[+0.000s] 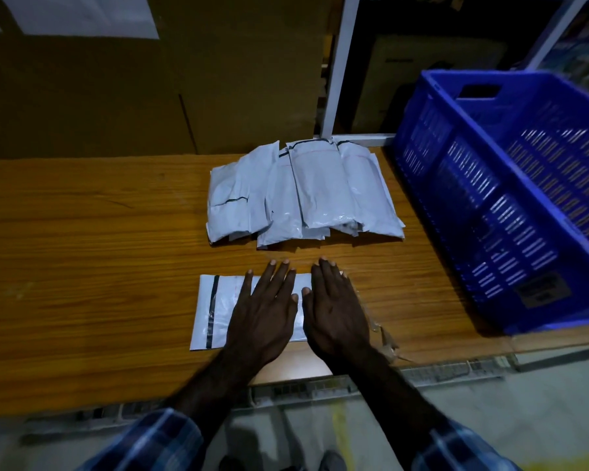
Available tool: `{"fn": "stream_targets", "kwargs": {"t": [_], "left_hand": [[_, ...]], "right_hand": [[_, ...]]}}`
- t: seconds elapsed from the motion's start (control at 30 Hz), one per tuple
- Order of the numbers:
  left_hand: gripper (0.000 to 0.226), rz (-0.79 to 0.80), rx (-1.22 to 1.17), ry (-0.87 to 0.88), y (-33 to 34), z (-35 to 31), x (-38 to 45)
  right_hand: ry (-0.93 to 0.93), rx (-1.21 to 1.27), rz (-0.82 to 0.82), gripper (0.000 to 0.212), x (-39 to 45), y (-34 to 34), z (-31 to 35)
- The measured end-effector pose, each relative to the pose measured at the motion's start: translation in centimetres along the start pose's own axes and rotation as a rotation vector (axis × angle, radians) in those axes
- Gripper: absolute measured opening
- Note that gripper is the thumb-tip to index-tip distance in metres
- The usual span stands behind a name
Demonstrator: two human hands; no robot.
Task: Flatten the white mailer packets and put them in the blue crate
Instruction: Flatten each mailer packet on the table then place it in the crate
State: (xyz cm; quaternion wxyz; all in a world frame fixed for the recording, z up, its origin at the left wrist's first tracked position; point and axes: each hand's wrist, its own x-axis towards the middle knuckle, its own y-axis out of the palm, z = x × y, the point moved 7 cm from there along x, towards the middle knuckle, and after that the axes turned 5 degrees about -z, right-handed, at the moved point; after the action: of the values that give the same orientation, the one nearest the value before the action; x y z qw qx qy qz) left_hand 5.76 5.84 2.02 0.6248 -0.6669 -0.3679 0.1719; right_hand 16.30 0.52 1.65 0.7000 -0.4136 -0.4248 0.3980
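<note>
One white mailer packet (218,311) lies flat on the wooden table near its front edge, a dark seal strip at its left end. My left hand (267,307) and my right hand (335,307) press on it side by side, palms down and fingers straight, covering its middle and right end. Behind them a pile of several white mailer packets (303,195) lies overlapping on the table. The blue crate (483,205) stands at the right, tilted in this view, and no packet shows inside it.
The wooden table (82,266) reaches left of the packets; its front edge runs just below my wrists. Brown cardboard boxes (133,96) stand along the back. A white frame (337,62) rises behind the pile. The table's front right corner looks chipped.
</note>
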Motion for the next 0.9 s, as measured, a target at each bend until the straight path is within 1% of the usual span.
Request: {"fn": "stream_targets", "kwargs": {"t": [0.13,0.23,0.3,0.33,0.43,0.63,0.73,0.9], "left_hand": [[0.058,-0.036,-0.049,-0.035,-1.3,0.5,0.2],[0.056,-0.056,-0.041,-0.060,-2.1,2.5,-0.4],[0.057,-0.015,-0.008,-0.034,-1.8,3.3,-1.0],[0.060,0.011,-0.002,-0.021,-1.5,3.5,-1.2],[0.060,0.045,-0.030,-0.023,-0.9,3.3,-1.5],[0.057,0.070,0.019,-0.043,-0.7,3.5,-1.6],[0.058,0.101,0.049,-0.068,-0.7,4.3,-2.0],[0.064,0.120,-0.027,-0.243,-1.8,9.1,-4.5]], "right_hand": [[-0.029,-0.035,-0.025,0.055,0.5,-0.7,0.9],[-0.073,0.058,-0.005,0.054,1.0,-0.6,3.3],[-0.092,0.097,0.037,0.063,0.9,0.3,4.3],[-0.113,0.091,0.050,0.063,0.7,0.8,4.6],[-0.146,0.062,0.065,0.052,0.1,1.8,4.4],[-0.155,0.008,0.053,0.053,0.2,1.3,4.4],[-0.105,-0.029,0.053,0.056,0.1,1.1,3.3],[0.109,-0.094,0.081,0.069,-0.3,-0.2,-1.6]]}}
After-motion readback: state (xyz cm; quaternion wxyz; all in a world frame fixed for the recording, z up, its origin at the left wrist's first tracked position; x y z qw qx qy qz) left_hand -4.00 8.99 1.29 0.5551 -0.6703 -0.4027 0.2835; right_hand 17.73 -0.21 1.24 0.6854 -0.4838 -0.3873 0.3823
